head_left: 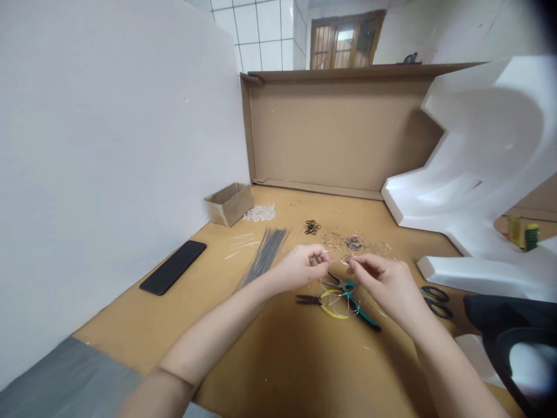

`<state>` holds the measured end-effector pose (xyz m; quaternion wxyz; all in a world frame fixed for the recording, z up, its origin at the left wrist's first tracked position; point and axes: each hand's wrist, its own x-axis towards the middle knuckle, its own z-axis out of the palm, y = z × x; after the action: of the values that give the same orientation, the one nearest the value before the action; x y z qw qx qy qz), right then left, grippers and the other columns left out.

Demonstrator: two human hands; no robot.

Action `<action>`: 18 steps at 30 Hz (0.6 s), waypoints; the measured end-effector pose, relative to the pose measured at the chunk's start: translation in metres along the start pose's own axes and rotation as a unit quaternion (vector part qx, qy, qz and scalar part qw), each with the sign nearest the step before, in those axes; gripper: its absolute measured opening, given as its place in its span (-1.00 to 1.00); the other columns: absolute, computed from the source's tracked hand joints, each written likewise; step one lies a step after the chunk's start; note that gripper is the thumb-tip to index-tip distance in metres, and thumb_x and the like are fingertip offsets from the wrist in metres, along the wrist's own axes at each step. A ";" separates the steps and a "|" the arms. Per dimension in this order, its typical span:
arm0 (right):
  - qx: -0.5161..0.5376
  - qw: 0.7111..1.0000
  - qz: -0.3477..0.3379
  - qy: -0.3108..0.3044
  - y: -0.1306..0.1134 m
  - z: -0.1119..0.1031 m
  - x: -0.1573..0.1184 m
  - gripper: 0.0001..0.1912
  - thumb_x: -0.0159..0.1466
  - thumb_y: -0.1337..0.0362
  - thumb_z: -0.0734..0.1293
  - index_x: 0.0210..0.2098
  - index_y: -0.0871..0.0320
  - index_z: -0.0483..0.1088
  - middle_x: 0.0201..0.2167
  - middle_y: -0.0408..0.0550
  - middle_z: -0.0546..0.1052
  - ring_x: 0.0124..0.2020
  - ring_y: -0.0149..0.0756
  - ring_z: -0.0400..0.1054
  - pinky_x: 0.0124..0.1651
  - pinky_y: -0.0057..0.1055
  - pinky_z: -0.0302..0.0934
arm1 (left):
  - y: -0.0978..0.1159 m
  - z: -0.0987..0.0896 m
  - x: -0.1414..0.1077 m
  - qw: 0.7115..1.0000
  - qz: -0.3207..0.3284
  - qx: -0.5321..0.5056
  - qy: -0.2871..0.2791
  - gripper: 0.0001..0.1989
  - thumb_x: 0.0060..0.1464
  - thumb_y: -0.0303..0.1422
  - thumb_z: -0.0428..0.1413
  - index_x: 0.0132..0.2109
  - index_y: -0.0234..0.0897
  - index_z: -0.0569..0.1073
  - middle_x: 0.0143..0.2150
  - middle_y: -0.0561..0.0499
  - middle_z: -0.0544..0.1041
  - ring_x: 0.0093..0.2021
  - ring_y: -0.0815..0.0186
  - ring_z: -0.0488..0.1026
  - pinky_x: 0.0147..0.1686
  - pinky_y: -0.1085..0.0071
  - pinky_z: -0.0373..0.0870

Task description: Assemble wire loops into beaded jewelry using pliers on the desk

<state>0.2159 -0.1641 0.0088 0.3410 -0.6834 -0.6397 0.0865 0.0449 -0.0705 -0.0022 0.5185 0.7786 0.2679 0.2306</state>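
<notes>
My left hand (303,267) and my right hand (385,281) are raised over the middle of the table, fingertips a short gap apart. A thin silvery wire (338,260) runs between them, pinched at both ends by thumb and fingers. Below the hands lie pliers with yellow handles (335,313) and pliers with teal handles (364,317), crossing near loops of loose wire. To the left of my left hand rests a bundle of straight grey wires (268,252). Just beyond the fingers sits a tangle of bent wire pieces (354,242).
A small pile of black rings (312,227) and a heap of clear small pieces (261,213) lie farther back, beside a cardboard box (228,206). A black phone (174,267) is at left. Black-handled scissors (438,307) and white foam (435,200) stand right.
</notes>
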 end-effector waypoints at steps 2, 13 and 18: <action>0.003 1.000 0.002 0.003 0.001 0.000 0.000 -0.71 0.20 0.13 0.20 -0.45 0.11 0.49 -0.58 -0.15 0.54 -0.58 -0.36 0.37 -0.48 -0.47 0.17 | 0.000 -0.001 0.000 1.000 0.001 0.004 -0.003 -0.94 -0.02 -0.43 0.03 -0.38 -0.33 0.37 -0.50 0.09 0.41 -0.51 0.46 0.31 -0.45 0.51 0.24; 0.003 1.000 0.006 0.000 0.002 0.000 0.002 -0.70 0.20 0.13 0.20 -0.43 0.11 0.50 -0.55 -0.13 0.56 -0.54 -0.33 0.40 -0.45 -0.47 0.20 | 0.000 -0.013 0.002 0.999 0.018 -0.038 -0.011 -0.72 0.13 -0.21 -0.02 -0.37 -0.36 0.38 -0.47 0.05 0.44 -0.50 0.46 0.37 -0.42 0.50 0.33; 0.005 1.000 0.019 -0.003 0.002 0.000 0.002 -0.70 0.20 0.11 0.20 -0.42 0.10 0.50 -0.53 -0.13 0.56 -0.51 -0.33 0.41 -0.42 -0.46 0.21 | -0.001 -0.015 0.004 0.999 0.019 -0.038 -0.007 -0.70 0.12 -0.17 -0.01 -0.37 -0.35 0.38 -0.46 0.03 0.45 -0.49 0.45 0.38 -0.41 0.48 0.34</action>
<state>0.2179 -0.1621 0.0081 0.3409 -0.6935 -0.6271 0.0975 0.0378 -0.0575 0.0022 0.5448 0.7649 0.2408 0.2451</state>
